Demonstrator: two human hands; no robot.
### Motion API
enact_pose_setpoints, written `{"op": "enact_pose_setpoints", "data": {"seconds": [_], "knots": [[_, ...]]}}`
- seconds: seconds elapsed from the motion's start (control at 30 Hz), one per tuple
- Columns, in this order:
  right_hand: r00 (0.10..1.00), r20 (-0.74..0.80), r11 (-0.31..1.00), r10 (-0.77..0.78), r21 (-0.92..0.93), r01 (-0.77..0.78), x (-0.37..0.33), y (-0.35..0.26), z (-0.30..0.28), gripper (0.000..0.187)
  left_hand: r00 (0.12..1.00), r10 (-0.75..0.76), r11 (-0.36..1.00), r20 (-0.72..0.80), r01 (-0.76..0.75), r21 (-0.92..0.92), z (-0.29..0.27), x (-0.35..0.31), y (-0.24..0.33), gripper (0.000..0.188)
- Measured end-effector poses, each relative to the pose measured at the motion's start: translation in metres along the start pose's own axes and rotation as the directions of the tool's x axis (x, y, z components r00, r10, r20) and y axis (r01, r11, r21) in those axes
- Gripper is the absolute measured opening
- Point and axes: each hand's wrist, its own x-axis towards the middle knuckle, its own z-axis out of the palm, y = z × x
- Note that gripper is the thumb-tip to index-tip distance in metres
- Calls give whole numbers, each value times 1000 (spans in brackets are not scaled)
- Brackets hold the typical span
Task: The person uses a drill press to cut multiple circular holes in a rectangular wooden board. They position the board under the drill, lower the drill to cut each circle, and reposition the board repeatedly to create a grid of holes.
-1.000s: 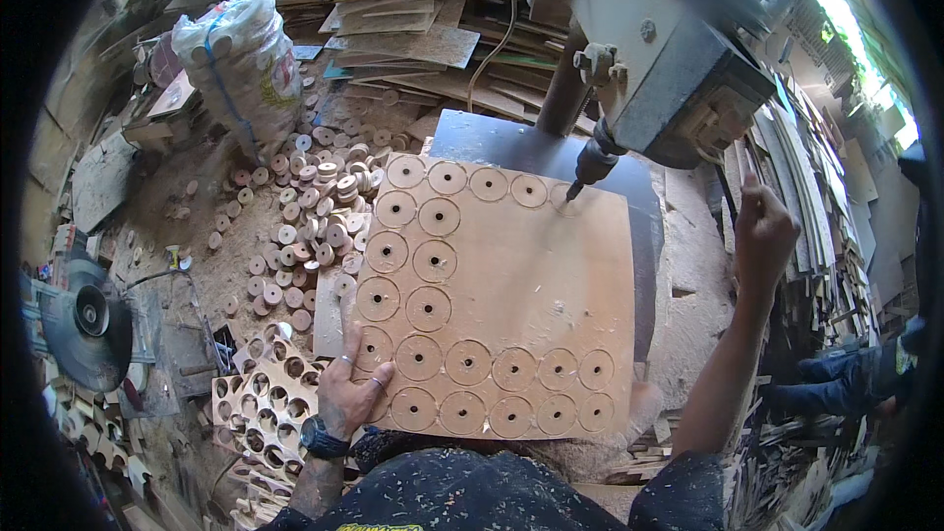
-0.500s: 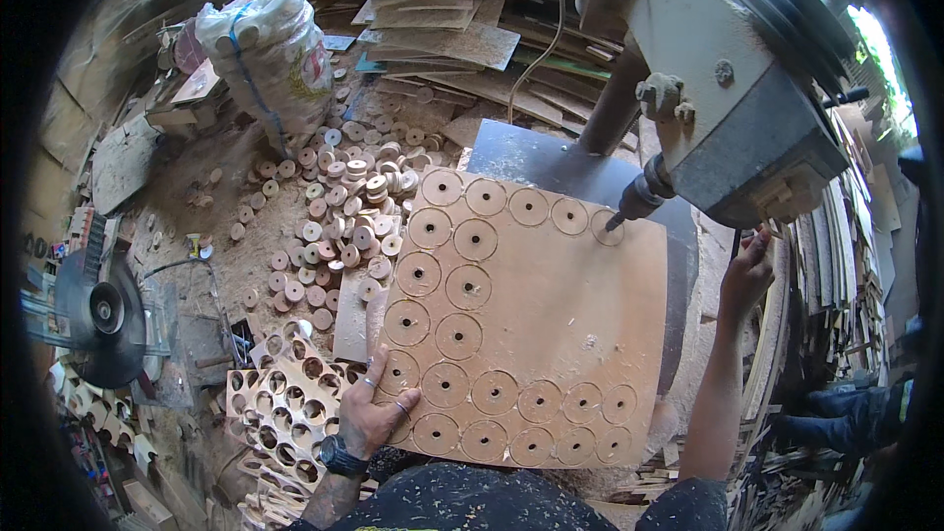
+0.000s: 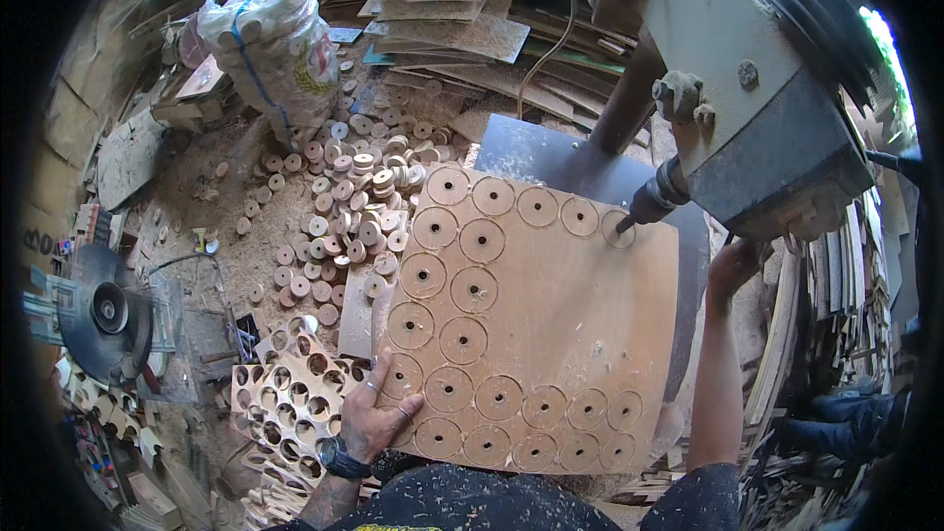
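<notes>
My left hand (image 3: 376, 420) grips the near left edge of a square plywood board (image 3: 560, 324), thumb on its top face. Several ring-shaped cuts with a centre hole line the board's left, near and far sides. At the far right the drill press chuck (image 3: 657, 199) points down, its bit at a ring cut (image 3: 619, 228) in the board. My right hand (image 3: 736, 267) is closed round the press's feed handle below the drill head (image 3: 787, 157); the head partly hides the fingers. Beneath the board, the dark press table (image 3: 531, 149) shows at the far side.
Many wooden discs (image 3: 354, 206) lie heaped on the sawdust-covered floor at left. A sheet with round cut-outs (image 3: 295, 388) lies by my left forearm. Farther off stand a plastic sack (image 3: 270, 59), stacked thin boards (image 3: 442, 25) and, far left, a circular blade (image 3: 106, 307).
My right hand has shifted a little nearer and turned at the wrist, still on the handle. The whole view has shifted slightly. My left hand keeps its place on the board.
</notes>
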Motion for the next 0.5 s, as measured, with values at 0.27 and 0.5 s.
{"op": "enact_pose_setpoints", "data": {"seconds": [0.27,0.5], "knots": [[997,-36,994,-70,-84,66,-10,41,80,54,999,37,999,1,-37,12,1,1,4,92],[986,46,986,161,36,-163,-5,11,80,69,1000,10,999,-14,-9,36,1,-1,4,93]]}}
